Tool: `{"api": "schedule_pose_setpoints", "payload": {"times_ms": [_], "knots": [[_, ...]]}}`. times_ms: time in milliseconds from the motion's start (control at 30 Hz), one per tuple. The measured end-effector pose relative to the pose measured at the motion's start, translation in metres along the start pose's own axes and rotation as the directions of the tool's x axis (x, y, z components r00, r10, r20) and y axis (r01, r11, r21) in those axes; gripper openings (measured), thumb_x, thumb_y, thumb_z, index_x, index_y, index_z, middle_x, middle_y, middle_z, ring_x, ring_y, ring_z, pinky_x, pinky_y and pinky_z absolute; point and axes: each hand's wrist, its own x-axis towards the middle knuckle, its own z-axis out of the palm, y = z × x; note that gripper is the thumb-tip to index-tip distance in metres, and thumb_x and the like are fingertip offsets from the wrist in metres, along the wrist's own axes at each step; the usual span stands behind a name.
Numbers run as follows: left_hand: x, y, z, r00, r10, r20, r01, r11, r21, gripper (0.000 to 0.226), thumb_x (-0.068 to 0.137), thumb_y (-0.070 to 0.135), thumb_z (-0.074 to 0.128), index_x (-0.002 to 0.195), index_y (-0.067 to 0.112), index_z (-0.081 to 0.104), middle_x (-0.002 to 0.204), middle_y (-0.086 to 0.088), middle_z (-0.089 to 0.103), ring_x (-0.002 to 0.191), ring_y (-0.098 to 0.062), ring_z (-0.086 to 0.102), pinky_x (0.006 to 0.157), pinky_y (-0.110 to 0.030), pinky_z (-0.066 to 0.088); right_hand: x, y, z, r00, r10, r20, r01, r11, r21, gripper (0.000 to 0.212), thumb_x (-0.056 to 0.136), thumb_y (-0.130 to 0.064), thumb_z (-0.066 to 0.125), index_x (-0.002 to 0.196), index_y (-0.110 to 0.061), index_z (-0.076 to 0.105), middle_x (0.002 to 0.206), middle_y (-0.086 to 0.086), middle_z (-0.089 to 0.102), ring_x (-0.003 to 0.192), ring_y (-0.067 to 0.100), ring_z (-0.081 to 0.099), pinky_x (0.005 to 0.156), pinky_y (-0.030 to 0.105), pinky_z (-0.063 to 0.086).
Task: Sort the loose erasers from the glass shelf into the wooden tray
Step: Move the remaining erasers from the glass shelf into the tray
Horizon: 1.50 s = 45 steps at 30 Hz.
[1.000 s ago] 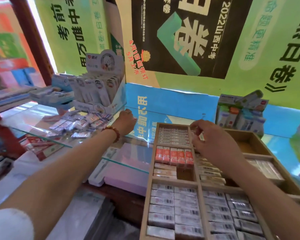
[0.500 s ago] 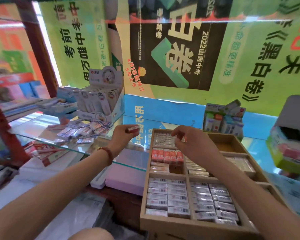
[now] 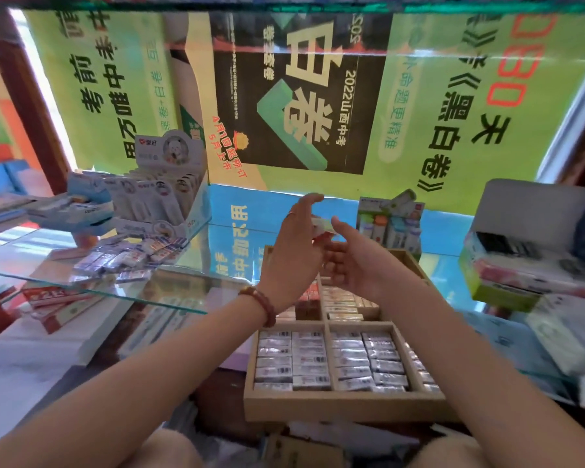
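Between both hands point(image 3: 294, 251) (over tray point(image 3: 335, 405)): eraser point(image 3: 322, 226).

The left hand point(image 3: 294, 251) has brought an eraser point(image 3: 321, 226) from the glass shelf point(image 3: 169, 298); the right hand point(image 3: 355, 261) has risen to meet it.

wall: green poster point(image 3: 453, 106), black poster point(image 3: 301, 106) | left: red-brown wooden post point(image 3: 24, 96) | light: bright daylight
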Motion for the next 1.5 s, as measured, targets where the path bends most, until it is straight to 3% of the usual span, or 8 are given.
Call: {"api": "schedule_pose_setpoints", "payload": {"times_ms": [167, 433, 500, 567, 667, 767, 1100, 1500], "knots": [[0.001, 0.024, 0.017, 0.974, 0.210, 0.088, -0.223, 0.956, 0.188, 0.055, 0.073, -0.008, 0.055, 0.122, 0.014, 0.049, 0.100, -0.005, 0.059, 0.098, -0.021, 0.053, 0.076, -0.037, 0.045, 0.006, -0.011, -0.030, 1.000, -0.010, 0.018, 0.007, 0.986, 0.166, 0.041, 0.091, -0.051, 0.051, 0.080, -0.013, 0.058, 0.060, -0.002, 0.050, 0.054, 0.009, 0.040, 0.049, 0.020, 0.028], [0.007, 0.000, 0.049, 0.963, 0.184, 0.197, -0.117, 0.944, -0.307, 0.072, 0.072, -0.012, 0.061, 0.130, 0.021, 0.036, 0.115, -0.002, 0.050, 0.104, -0.009, 0.055, 0.083, -0.015, 0.045, 0.025, -0.014, -0.057, 0.984, -0.068, -0.165, 0.123, 0.928, 0.351, 0.016, 0.096, -0.021, 0.050, 0.086, -0.010, 0.053, 0.051, 0.000, 0.054, 0.039, 0.006, 0.037, 0.033, 0.014, 0.028], [0.003, -0.011, 0.051, 0.964, 0.139, 0.227, -0.071, 0.956, -0.284, 0.076, 0.073, -0.013, 0.058, 0.131, 0.026, 0.029, 0.130, -0.002, 0.035, 0.114, -0.007, 0.050, 0.082, -0.008, 0.043, 0.035, -0.022, -0.067, 0.894, -0.210, -0.396, 0.291, 0.944, 0.154, 0.016, 0.094, -0.016, 0.053, 0.079, -0.012, 0.051, 0.047, -0.001, 0.052, 0.038, 0.007, 0.040, 0.036, 0.016, 0.032], [0.000, -0.026, 0.051, 0.969, 0.056, 0.241, -0.062, 0.998, 0.017, 0.067, 0.076, -0.004, 0.058, 0.132, 0.023, 0.033, 0.133, -0.003, 0.030, 0.110, -0.018, 0.052, 0.083, -0.017, 0.041, 0.048, -0.022, -0.076, 0.751, -0.424, -0.505, 0.263, 0.895, -0.361, 0.016, 0.089, -0.019, 0.061, 0.075, -0.014, 0.056, 0.060, 0.001, 0.056, 0.053, 0.014, 0.050, 0.051, 0.024, 0.041], [-0.004, -0.044, 0.051, 0.949, -0.066, 0.308, -0.061, 0.921, 0.386, 0.046, 0.083, 0.013, 0.056, 0.127, 0.017, 0.043, 0.128, -0.004, 0.041, 0.111, -0.023, 0.049, 0.095, -0.029, 0.034, 0.066, -0.007, -0.077, 0.753, -0.548, -0.364, 0.133, 0.668, -0.732, 0.013, 0.084, -0.024, 0.067, 0.085, -0.013, 0.059, 0.072, -0.001, 0.061, 0.058, 0.008, 0.058, 0.053, 0.018, 0.043], [-0.009, -0.048, 0.054, 0.928, -0.088, 0.362, -0.111, 0.862, 0.494, 0.034, 0.088, 0.023, 0.050, 0.122, 0.020, 0.048, 0.129, -0.002, 0.047, 0.119, -0.021, 0.044, 0.109, -0.038, 0.025, 0.082, 0.005, -0.073, 0.788, -0.591, -0.175, 0.096, 0.398, -0.912, 0.016, 0.081, -0.022, 0.066, 0.076, -0.014, 0.054, 0.065, -0.004, 0.057, 0.053, 0.006, 0.054, 0.045, 0.018, 0.033], [-0.008, -0.050, 0.057, 0.866, -0.071, 0.495, -0.200, 0.857, 0.475, 0.038, 0.091, 0.032, 0.042, 0.128, 0.025, 0.047, 0.150, 0.004, 0.031, 0.141, -0.014, 0.020, 0.117, -0.044, 0.000, 0.113, -0.010, -0.067, 0.866, -0.480, -0.141, -0.142, 0.035, -0.989, 0.022, 0.084, -0.021, 0.064, 0.082, -0.014, 0.043, 0.072, 0.001, 0.037, 0.074, 0.021, 0.050, 0.060, 0.027, 0.040], [-0.005, -0.049, 0.053, 0.735, -0.136, 0.664, -0.277, 0.834, 0.478, 0.055, 0.095, 0.035, 0.034, 0.148, 0.033, 0.020, 0.159, 0.006, -0.001, 0.145, -0.011, 0.003, 0.114, -0.043, -0.003, 0.114, 0.006, -0.072, 0.874, -0.471, -0.115, -0.078, 0.098, -0.992, 0.039, 0.094, -0.041, 0.054, 0.110, -0.006, 0.054, 0.104, 0.010, 0.056, 0.094, 0.027, 0.060, 0.071, 0.031, 0.044]]}}
